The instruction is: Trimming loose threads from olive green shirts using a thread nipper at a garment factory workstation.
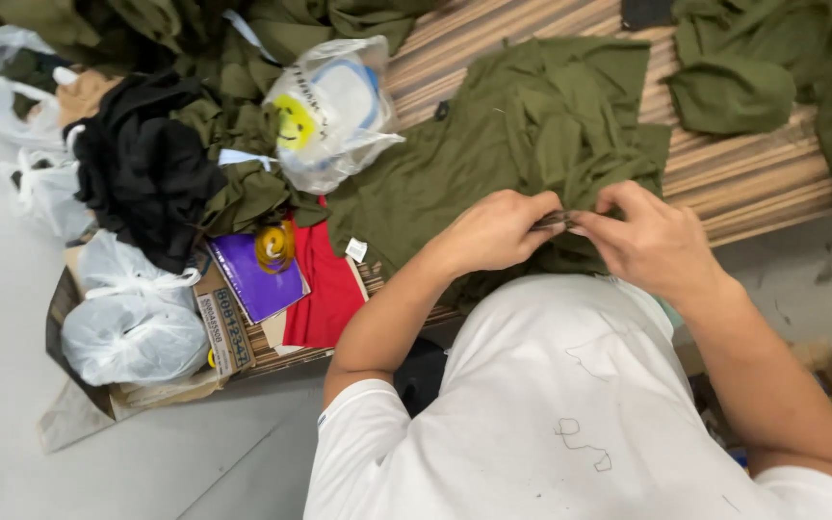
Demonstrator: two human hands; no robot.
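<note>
Both hands are pinching a small dark item point(553, 221), its kind unclear, over the olive-green garment point(522, 125) lying on the striped wooden bench point(753, 178); left hand point(493, 231) and right hand point(652, 241) fingers are closing tightly on it. Left of the garment, a clear plastic bag point(334, 111), red cloth point(325, 289), purple booklet point(257, 274) and black fabric point(142, 164) are crowding the bench.

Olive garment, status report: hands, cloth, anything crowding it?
Left hand and right hand both pinching olive garment at its near edge. Garment flat on striped table. Plastic bag beside it.
</note>
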